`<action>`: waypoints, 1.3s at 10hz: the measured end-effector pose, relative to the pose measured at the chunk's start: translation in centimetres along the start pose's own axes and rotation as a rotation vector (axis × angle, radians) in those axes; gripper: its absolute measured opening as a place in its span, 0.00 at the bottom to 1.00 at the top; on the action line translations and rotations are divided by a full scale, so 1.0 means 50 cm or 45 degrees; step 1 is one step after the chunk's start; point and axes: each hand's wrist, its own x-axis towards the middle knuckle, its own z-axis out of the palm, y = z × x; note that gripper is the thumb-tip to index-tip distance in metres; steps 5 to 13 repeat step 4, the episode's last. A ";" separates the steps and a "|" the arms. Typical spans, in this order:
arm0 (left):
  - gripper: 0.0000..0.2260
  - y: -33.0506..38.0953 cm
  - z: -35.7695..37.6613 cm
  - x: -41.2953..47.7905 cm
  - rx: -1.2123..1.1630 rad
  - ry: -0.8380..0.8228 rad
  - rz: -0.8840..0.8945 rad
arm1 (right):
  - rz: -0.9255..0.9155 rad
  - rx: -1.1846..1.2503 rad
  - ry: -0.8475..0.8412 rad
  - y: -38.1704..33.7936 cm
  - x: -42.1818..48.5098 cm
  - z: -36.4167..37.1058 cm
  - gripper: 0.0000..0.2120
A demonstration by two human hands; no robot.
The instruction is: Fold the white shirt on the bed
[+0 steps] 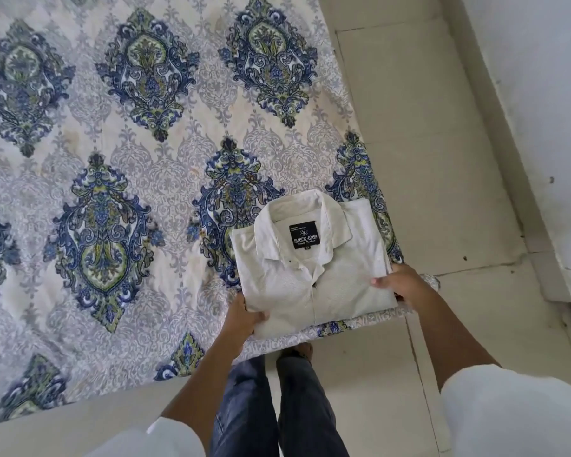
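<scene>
Jeans (271, 410) and a foot (299, 352) show nearest, on the pale tiled floor (419, 159) beside the bed. Above them the left hand (244, 316) pinches the near left corner of the white shirt (310, 262), thumb on top, while the right hand (398, 282) clamps its near right edge. Folded into a neat rectangle, collar up with a black label (304, 237) showing, the shirt lies at the corner of the blue-patterned bedsheet (112, 159)

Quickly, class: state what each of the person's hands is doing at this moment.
Left hand: closed on the near-left corner of the folded white shirt.
Right hand: closed on the shirt's near-right edge, thumb on top.
</scene>
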 end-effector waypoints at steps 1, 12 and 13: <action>0.23 -0.009 0.005 0.010 0.155 0.112 0.035 | 0.017 0.009 0.092 0.002 -0.009 0.013 0.29; 0.16 0.067 -0.060 -0.114 0.388 0.322 0.212 | -0.136 -0.446 0.570 -0.055 -0.181 0.081 0.23; 0.16 0.067 -0.060 -0.114 0.388 0.322 0.212 | -0.136 -0.446 0.570 -0.055 -0.181 0.081 0.23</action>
